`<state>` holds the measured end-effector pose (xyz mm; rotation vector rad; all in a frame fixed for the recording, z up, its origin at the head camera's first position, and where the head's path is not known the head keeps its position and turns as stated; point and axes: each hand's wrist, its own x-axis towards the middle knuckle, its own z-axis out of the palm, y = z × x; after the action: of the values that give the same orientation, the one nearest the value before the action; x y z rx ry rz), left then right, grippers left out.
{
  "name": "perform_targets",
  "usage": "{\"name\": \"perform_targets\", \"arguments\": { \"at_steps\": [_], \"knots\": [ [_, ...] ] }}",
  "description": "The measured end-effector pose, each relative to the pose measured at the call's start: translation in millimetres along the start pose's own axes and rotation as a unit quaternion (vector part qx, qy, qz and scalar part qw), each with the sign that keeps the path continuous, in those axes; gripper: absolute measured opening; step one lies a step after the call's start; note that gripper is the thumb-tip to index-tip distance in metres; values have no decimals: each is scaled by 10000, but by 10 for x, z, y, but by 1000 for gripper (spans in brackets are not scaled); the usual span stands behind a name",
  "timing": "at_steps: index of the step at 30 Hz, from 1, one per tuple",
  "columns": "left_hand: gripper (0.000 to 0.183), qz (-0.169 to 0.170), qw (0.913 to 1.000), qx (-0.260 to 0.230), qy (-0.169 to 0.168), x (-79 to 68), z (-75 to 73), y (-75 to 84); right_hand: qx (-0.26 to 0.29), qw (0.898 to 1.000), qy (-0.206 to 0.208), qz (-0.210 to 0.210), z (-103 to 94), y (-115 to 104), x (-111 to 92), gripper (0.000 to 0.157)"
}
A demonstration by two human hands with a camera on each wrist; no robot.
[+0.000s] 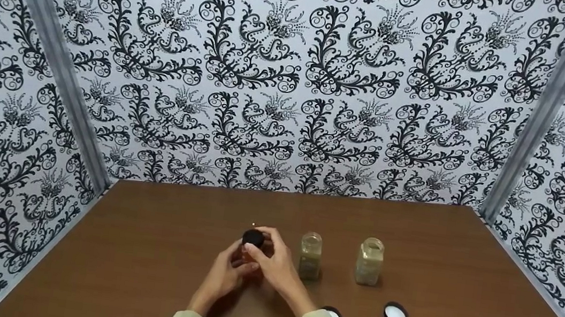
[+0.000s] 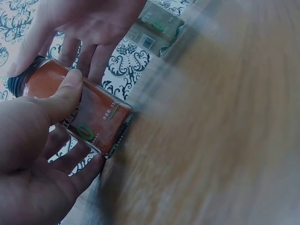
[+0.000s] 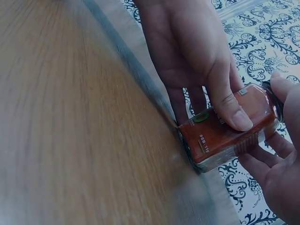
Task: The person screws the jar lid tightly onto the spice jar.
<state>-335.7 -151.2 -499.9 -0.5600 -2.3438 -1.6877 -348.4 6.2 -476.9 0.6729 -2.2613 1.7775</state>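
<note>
A square glass spice jar of red-orange powder (image 2: 101,115) stands on the table between both hands, its black lid (image 1: 253,238) on top. My left hand (image 1: 226,275) grips the jar's body, thumb across the front label and fingers behind, as the left wrist view shows. With thumb and fingers, my right hand (image 1: 280,267) holds the black lid from the right side. In the right wrist view the jar's base (image 3: 194,154) is at the tabletop.
Right of the hands stand two lidless spice jars with greenish contents, the nearer jar (image 1: 309,261) and the farther-right jar (image 1: 369,266). A black lid (image 1: 396,314) lies white inside up; another lid (image 1: 334,315) is partly hidden by the right sleeve. Patterned walls (image 1: 286,126) surround the brown table (image 1: 154,239).
</note>
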Motion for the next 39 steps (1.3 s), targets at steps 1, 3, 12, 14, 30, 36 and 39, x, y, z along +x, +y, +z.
{"name": "perform_targets", "arguments": {
  "at_steps": [1,3,12,14,30,36,39],
  "knots": [
    [59,-16,10000,-47,-15,2,-3,-2,30,10000,4,7,0,-3,-2,40],
    [59,-58,9999,-110,-50,9,-6,-9,111,9999,-6,5,-12,-80,-22,40],
    [60,-50,9997,-247,-57,36,-10,-19,355,9992,-97,177,15,-61,6,38],
    [60,-42,9997,-247,-58,34,-11,-21,475,9987,-111,162,19,-20,16,38],
    [63,-43,9999,-113,-64,12,-26,-16,278,9996,-88,-39,3,-27,9,44],
    [62,-80,9999,-139,-58,26,-10,-27,209,9998,62,25,9,4,8,40],
    [61,-80,9999,-142,-57,19,-5,-32,201,9997,106,71,10,6,-4,40]
  ]
}}
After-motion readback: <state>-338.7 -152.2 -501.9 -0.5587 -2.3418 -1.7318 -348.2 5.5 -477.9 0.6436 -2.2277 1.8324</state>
